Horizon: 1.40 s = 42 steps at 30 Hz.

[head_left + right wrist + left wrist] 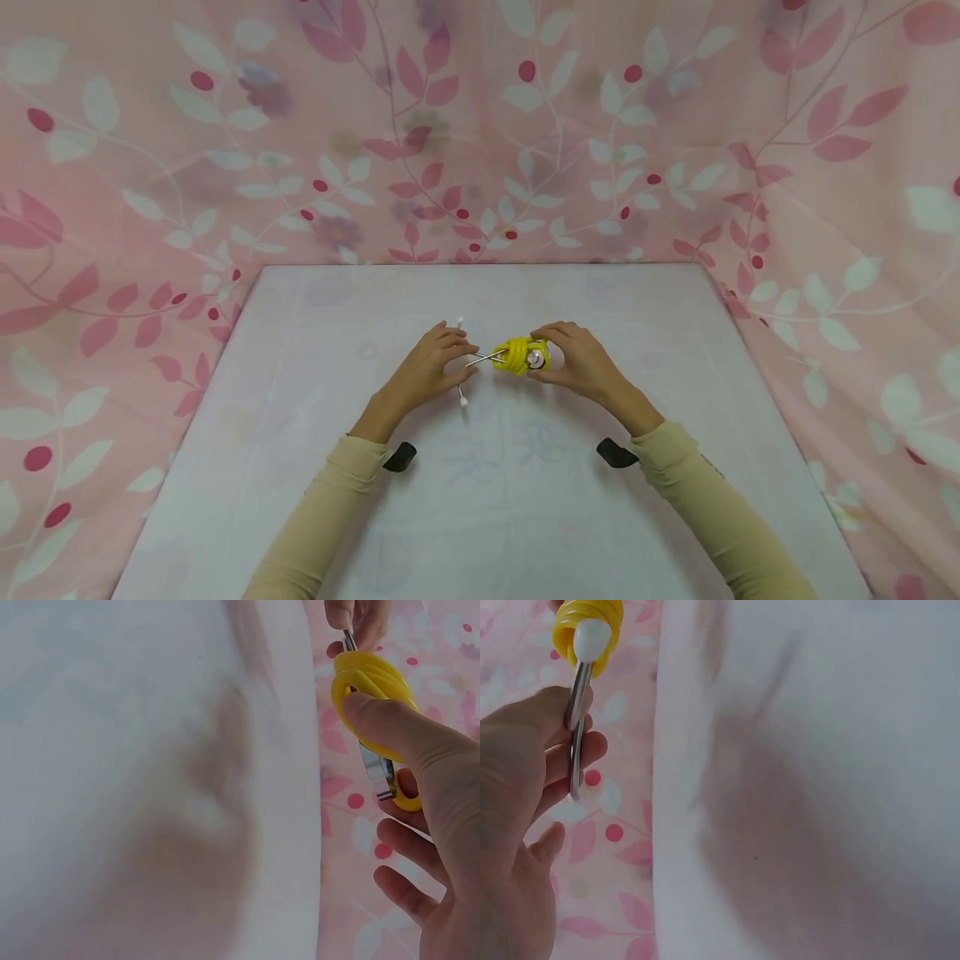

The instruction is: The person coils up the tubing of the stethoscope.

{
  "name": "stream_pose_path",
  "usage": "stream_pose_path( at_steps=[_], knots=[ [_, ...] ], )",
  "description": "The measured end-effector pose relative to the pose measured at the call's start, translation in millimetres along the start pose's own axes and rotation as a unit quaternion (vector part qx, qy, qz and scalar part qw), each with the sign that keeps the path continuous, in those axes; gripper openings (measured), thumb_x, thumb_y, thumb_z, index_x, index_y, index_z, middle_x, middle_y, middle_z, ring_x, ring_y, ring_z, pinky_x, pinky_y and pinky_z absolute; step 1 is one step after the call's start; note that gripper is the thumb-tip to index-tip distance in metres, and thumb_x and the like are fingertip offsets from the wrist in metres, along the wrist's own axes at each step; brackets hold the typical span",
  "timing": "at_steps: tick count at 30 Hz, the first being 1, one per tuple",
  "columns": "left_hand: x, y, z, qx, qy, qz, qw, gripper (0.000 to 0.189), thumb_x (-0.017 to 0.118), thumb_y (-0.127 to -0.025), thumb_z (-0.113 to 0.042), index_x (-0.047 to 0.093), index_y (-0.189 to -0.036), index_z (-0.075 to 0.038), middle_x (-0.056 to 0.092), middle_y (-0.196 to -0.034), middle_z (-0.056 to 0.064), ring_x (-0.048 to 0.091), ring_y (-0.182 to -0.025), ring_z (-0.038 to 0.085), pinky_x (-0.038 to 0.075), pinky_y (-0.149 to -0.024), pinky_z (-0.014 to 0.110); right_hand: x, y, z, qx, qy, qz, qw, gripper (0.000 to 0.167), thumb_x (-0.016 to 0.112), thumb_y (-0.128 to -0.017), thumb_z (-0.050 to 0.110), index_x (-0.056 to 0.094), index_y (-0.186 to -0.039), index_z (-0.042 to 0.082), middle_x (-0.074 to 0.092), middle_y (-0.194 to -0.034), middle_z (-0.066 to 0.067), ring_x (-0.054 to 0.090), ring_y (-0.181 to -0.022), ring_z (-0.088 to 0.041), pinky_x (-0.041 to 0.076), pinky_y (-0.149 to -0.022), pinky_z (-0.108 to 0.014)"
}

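Note:
Between the hands is a slingshot-like metal frame (487, 358) of thin rods with white knobs (463, 402) on two ends. A coil of yellow tubing (515, 356) is wound about its right part. The left hand (438, 362) holds the rods on the knob side; in the left wrist view its fingers curl behind the metal rod (577, 727). The right hand (581, 360) grips the tubing end, and its thumb presses on the yellow loops (375, 671) in the right wrist view. A shiny metal piece (376, 769) shows under the loops.
Both hands are over a white-covered table (480, 517). Pink floral cloth (480, 125) hangs behind and at both sides. A black piece (401, 457) sticks out at the left wrist and a similar black piece (617, 453) at the right.

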<state>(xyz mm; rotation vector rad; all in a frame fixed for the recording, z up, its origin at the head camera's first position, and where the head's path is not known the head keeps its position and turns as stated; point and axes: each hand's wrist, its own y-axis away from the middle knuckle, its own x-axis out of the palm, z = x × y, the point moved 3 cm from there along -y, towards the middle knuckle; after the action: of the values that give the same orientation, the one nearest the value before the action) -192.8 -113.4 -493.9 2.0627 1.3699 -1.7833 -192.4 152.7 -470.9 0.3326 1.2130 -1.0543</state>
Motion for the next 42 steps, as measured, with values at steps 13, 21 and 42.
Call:
stream_pose_path(
  at_steps=[13, 21, 42],
  knots=[
    [32.9, 6.6, 25.4, -0.045, 0.023, 0.056, 0.9971, 0.022, 0.074, -0.088, -0.012, 0.075, -0.109, -0.007, 0.074, -0.108, 0.008, 0.062, -0.111, 0.027, 0.046, -0.102, 0.042, 41.7, -2.5, -21.9, 0.028, 0.001, 0.038, 0.9989, 0.061, 0.085, -0.074, 0.041, 0.065, -0.123, 0.011, 0.066, -0.122, -0.007, 0.059, -0.113, -0.028, 0.047, -0.097, -0.049],
    [41.8, 10.9, 27.2, -0.073, 0.049, 0.069, 0.9938, 0.026, 0.073, -0.089, -0.017, 0.074, -0.112, -0.005, 0.07, -0.114, 0.01, 0.059, -0.116, 0.027, 0.046, -0.104, 0.044, 53.7, 1.0, -28.1, 0.059, -0.022, 0.058, 0.9964, 0.064, 0.084, -0.076, 0.041, 0.063, -0.128, 0.01, 0.065, -0.126, -0.008, 0.058, -0.117, -0.029, 0.045, -0.101, -0.05],
    [43.7, 11.1, 25.4, -0.117, 0.081, 0.078, 0.9868, 0.042, 0.07, -0.092, -0.023, 0.065, -0.128, -0.003, 0.063, -0.134, 0.011, 0.047, -0.137, 0.029, 0.036, -0.114, 0.045, 49.5, 6.8, -24.5, 0.069, -0.085, 0.07, 0.9916, 0.088, 0.085, -0.075, 0.038, 0.043, -0.147, 0.011, 0.053, -0.14, -0.014, 0.053, -0.127, -0.033, 0.042, -0.104, -0.055]
  ],
)
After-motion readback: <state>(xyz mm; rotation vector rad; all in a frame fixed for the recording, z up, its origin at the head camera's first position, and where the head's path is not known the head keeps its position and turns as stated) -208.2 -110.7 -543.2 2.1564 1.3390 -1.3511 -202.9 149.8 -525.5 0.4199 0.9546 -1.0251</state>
